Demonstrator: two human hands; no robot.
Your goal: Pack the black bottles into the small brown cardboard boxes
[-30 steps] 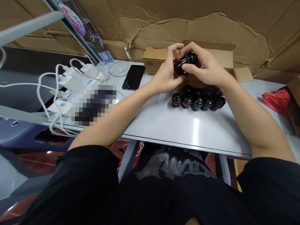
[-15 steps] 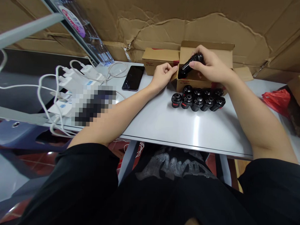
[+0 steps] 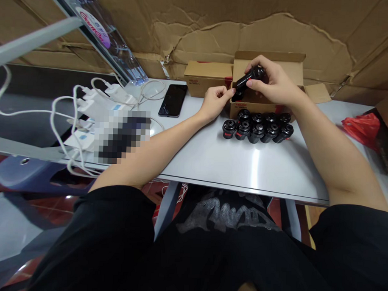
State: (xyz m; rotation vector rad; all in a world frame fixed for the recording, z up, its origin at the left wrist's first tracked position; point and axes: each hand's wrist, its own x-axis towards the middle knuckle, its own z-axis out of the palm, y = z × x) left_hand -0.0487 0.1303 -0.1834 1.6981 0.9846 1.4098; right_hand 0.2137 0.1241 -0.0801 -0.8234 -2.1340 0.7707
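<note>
My right hand [image 3: 272,81] is shut on a black cylindrical fitting [image 3: 250,78], tilted above an open cardboard box [image 3: 268,65]. My left hand [image 3: 216,103] rests at the box's front left corner, with its curled fingertips at the fitting's lower end. I cannot tell whether those fingers grip it. Several similar black fittings with red bands [image 3: 257,132] stand in a tight cluster on the white table [image 3: 231,161], just in front of the box.
A closed cardboard box [image 3: 206,79] adjoins the open one on the left. Left of it lie a black smartphone [image 3: 173,100] and white chargers with tangled cables [image 3: 96,112]. A red plastic bag [image 3: 361,132] lies at the right, and torn cardboard lines the back.
My hands have parted since the earliest frame. My left hand has moved down and left to the box corner, and my right hand has carried the fitting over the open box.
</note>
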